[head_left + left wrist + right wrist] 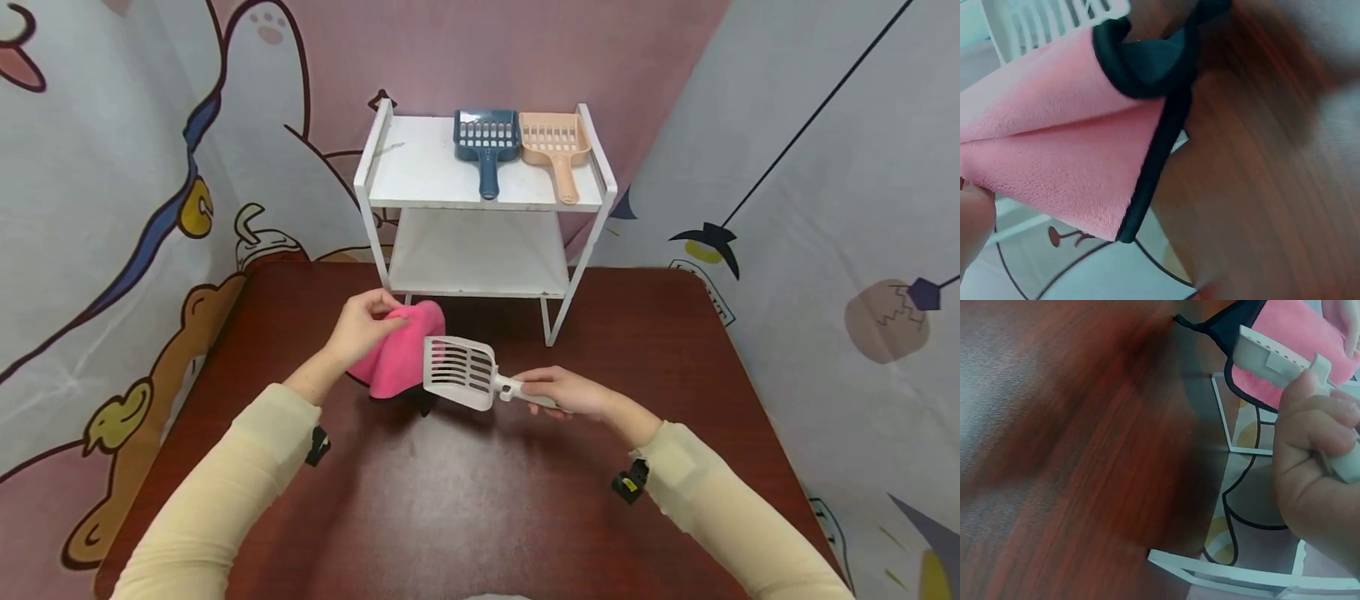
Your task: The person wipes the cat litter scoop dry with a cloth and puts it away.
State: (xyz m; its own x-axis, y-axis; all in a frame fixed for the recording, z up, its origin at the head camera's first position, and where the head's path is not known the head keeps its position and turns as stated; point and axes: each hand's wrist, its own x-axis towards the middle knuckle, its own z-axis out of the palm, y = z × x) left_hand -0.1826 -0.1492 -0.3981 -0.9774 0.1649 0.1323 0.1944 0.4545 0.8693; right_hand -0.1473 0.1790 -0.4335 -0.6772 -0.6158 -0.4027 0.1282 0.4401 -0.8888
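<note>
My left hand pinches a pink cloth near its top, and the cloth hangs down in folds. In the left wrist view the cloth shows a dark edging and a dark underside. My right hand grips the handle of a white slotted litter scoop, held above the table. In the head view the scoop's front end overlaps the cloth's right side; whether they touch I cannot tell. The right wrist view shows the fingers curled round the scoop's handle.
A white two-tier shelf stands at the back of the brown wooden table. On its top tier lie a blue litter scoop and a peach one, side by side. Cartoon-printed curtains surround the table.
</note>
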